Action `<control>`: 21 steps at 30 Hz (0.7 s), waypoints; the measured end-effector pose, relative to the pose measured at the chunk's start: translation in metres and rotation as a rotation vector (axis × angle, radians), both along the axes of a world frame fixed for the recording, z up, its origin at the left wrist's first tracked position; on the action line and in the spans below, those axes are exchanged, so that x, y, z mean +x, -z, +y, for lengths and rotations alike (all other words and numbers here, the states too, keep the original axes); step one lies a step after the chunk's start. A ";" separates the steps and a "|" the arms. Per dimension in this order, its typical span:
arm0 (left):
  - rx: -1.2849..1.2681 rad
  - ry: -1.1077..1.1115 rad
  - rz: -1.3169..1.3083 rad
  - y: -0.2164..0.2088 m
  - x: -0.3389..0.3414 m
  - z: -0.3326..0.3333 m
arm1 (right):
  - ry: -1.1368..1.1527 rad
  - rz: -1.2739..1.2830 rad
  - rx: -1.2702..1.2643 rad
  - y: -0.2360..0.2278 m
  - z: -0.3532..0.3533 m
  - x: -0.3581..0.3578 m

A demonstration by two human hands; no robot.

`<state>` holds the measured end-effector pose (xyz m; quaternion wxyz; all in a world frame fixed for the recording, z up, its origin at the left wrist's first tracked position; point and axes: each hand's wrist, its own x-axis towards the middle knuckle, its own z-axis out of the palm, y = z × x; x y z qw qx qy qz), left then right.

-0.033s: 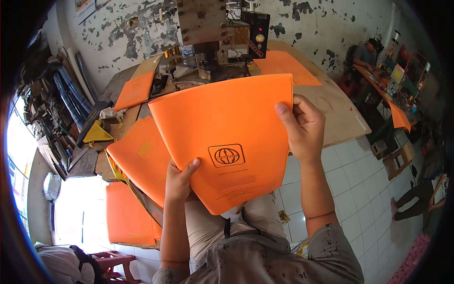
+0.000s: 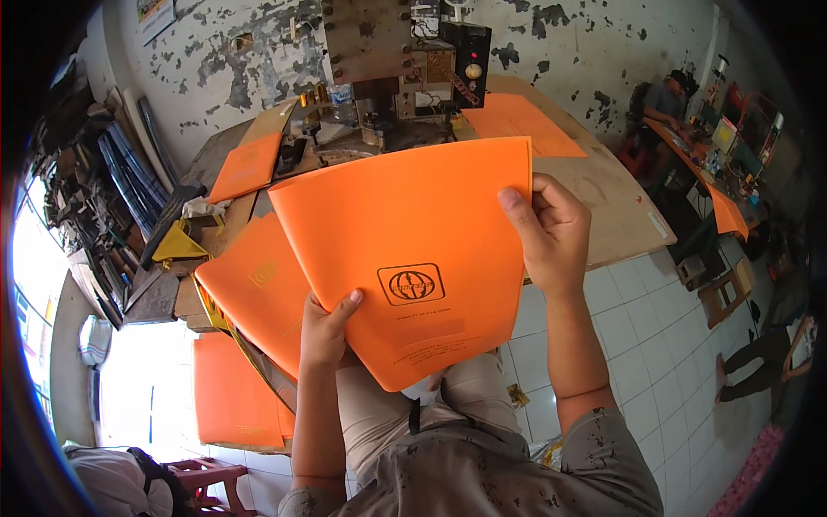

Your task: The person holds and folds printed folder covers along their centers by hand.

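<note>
**Orange folder held up in both hands before the press**

Head view: the person holds an orange folder [image 2: 413, 250] up in front of their chest, tilted, with a dark printed emblem on its lower half. The left hand [image 2: 326, 332] pinches the folder's lower left edge, thumb lying on the front face and the other fingers hidden behind the sheet. The right hand [image 2: 551, 233] grips the right edge, thumb pressed on the front near the upper corner, fingers curled around the back. The folder hangs above the person's lap, clear of the wooden worktable [image 2: 603, 198] beyond it.

Behind the folder's top edge stands a metal press machine [image 2: 396, 60] with a black control box. More orange sheets lie around: a stack [image 2: 250, 293] just left of the held folder, one [image 2: 245, 164] on the table's left part, another [image 2: 517, 121] to the machine's right. A second person [image 2: 668, 99] sits at a far bench, top right.
</note>
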<state>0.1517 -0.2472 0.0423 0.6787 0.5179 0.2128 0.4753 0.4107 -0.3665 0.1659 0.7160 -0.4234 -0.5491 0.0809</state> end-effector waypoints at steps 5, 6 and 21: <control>0.035 -0.040 -0.015 -0.002 0.002 0.003 | 0.029 -0.039 0.007 -0.003 0.000 -0.001; 0.038 -0.038 -0.017 -0.002 0.003 0.004 | 0.027 -0.024 0.004 -0.003 0.000 -0.001; 0.039 -0.049 0.002 -0.010 0.012 0.008 | 0.032 -0.045 -0.039 -0.008 0.001 0.006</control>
